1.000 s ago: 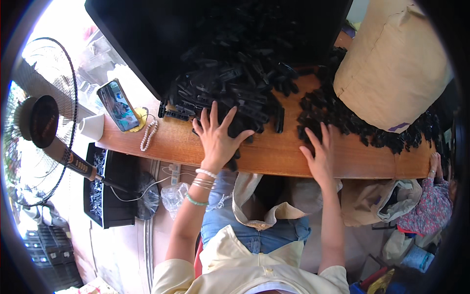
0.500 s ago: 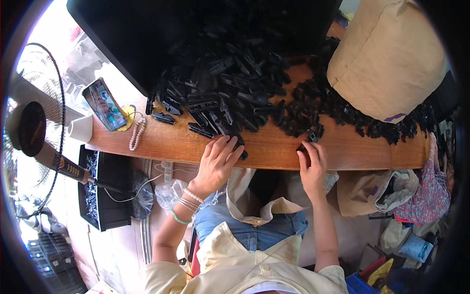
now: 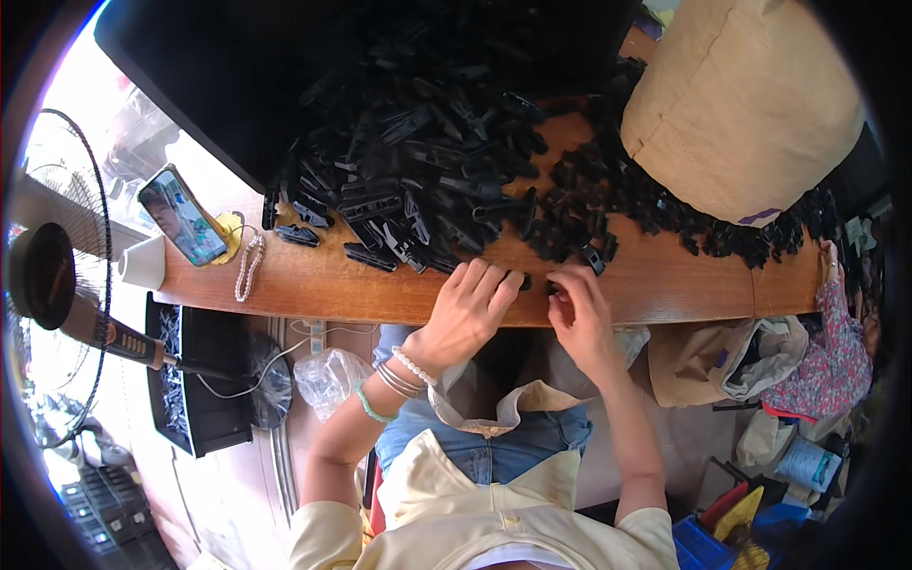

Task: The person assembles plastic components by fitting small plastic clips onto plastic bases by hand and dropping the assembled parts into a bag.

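Note:
Side by side at the table's front edge, my two hands nearly meet. My left hand (image 3: 465,312), with bracelets on its wrist, is closed over a black plastic clip part (image 3: 525,282); only its end shows past the fingers. Thumb and fingers of my right hand (image 3: 581,318) pinch a small black plastic piece (image 3: 552,288), mostly hidden. Beyond my left hand lies a heap of long black plastic clip parts (image 3: 408,204). A pile of small black pieces (image 3: 570,214) is beyond my right hand, with one loose piece (image 3: 593,256) nearest its fingers.
A large black bin (image 3: 190,95) stands tipped behind the heap. At the right is a brown paper sack (image 3: 741,114). A phone (image 3: 185,217), bead string (image 3: 249,269) and white cup (image 3: 142,263) occupy the left end. An open cloth bag (image 3: 508,413) hangs at my lap.
My left hand has moved right with the black clip part, and my right hand slightly left, narrowing the gap between them. The whole view has shifted a little.

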`<act>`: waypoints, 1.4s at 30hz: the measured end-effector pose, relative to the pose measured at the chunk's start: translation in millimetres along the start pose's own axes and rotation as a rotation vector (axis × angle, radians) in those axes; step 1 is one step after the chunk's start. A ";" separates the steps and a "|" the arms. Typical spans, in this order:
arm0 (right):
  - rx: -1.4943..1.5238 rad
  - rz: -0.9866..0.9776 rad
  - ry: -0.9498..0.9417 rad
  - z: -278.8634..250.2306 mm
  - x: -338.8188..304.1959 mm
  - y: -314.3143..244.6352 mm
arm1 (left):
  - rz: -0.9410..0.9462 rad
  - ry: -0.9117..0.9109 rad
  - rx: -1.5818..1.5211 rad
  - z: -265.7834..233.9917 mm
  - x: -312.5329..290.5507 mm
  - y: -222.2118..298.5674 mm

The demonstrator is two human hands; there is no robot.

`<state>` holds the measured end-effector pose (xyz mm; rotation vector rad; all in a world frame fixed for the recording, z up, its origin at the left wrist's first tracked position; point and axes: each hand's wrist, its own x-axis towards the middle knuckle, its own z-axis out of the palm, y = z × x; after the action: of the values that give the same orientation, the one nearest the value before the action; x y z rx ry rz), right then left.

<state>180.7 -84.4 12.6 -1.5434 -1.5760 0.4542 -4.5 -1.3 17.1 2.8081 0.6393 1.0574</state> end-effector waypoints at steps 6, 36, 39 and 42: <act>-0.180 -0.100 0.142 8.3 -6.8 7.9 | -0.110 0.173 -0.263 15.9 -8.1 14.5; 0.035 -0.091 -0.336 -14.3 13.6 -2.1 | -0.216 -0.026 -0.491 -1.0 -24.5 -1.7; 0.101 -0.021 -0.311 -32.6 7.4 5.1 | -0.165 0.099 -0.202 -22.4 -26.8 -12.5; -0.085 0.136 0.003 -39.4 16.3 12.4 | -0.191 0.054 0.274 -29.5 -23.1 -29.4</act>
<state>221.0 -78.9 30.5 -1.7226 -1.5112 0.4642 -49.6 13.9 19.1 2.8702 1.1121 1.0864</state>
